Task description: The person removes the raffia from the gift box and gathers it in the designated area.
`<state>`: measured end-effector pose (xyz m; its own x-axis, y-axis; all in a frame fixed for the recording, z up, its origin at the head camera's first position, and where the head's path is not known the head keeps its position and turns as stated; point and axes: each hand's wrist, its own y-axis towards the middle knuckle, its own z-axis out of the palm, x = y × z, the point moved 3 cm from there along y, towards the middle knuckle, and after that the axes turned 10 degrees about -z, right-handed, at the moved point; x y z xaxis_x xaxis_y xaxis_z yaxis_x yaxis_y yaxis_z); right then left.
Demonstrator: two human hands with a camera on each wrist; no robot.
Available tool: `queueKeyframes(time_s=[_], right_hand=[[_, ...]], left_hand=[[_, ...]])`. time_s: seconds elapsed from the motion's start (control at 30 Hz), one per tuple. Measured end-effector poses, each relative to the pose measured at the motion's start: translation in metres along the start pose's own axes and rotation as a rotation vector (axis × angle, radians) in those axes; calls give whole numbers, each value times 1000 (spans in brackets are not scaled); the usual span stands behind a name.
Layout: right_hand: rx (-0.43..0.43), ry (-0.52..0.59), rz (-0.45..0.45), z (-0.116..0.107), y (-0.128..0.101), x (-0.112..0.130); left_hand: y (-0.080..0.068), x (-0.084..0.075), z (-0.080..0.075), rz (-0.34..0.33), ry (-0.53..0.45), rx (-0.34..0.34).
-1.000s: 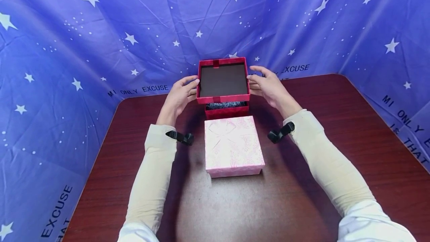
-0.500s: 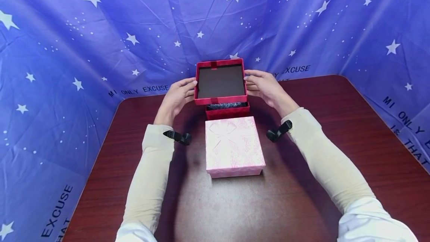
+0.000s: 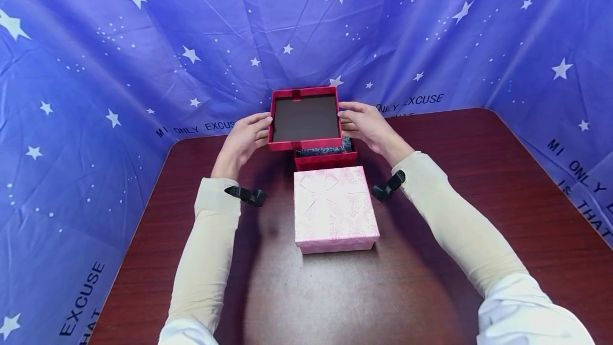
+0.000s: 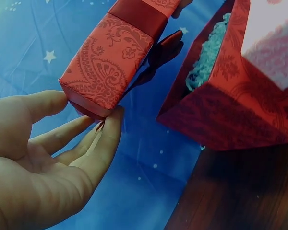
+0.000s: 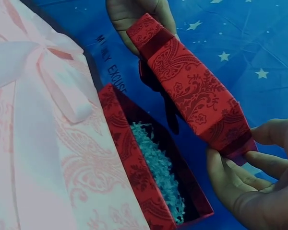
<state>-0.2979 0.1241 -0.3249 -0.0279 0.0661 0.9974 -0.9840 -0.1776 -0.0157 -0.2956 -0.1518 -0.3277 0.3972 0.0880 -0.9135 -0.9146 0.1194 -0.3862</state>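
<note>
1. I see the red box (image 3: 326,162) holding shredded paper (image 3: 346,146); the closed pink box (image 3: 335,209) sits nearer.
2. My left hand (image 3: 243,137) pinches the red lid (image 3: 306,118) by its left edge, my right hand (image 3: 366,125) by its right.
3. The lid is tilted, raised at the red box's far side, apart from it.
4. Since earlier, both hands and lid have shifted left, uncovering more paper.

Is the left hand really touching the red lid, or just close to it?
Touching. The left wrist view shows it: the fingers of the left hand meet the end of the red lid with no gap.
</note>
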Motion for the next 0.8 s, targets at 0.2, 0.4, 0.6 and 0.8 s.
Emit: queueKeyframes(time_s=[0.2, 0.4, 0.6, 0.8], right_hand=[[9, -11, 7, 12, 5, -2], [26, -20, 11, 24, 10, -3], [26, -10, 28, 37, 16, -7], [37, -26, 27, 51, 19, -10]], left_hand=[[0, 1, -12, -14, 3, -5], [0, 1, -26, -21, 4, -7], [-1, 2, -38, -20, -13, 3], [-3, 3, -52, -27, 5, -5]])
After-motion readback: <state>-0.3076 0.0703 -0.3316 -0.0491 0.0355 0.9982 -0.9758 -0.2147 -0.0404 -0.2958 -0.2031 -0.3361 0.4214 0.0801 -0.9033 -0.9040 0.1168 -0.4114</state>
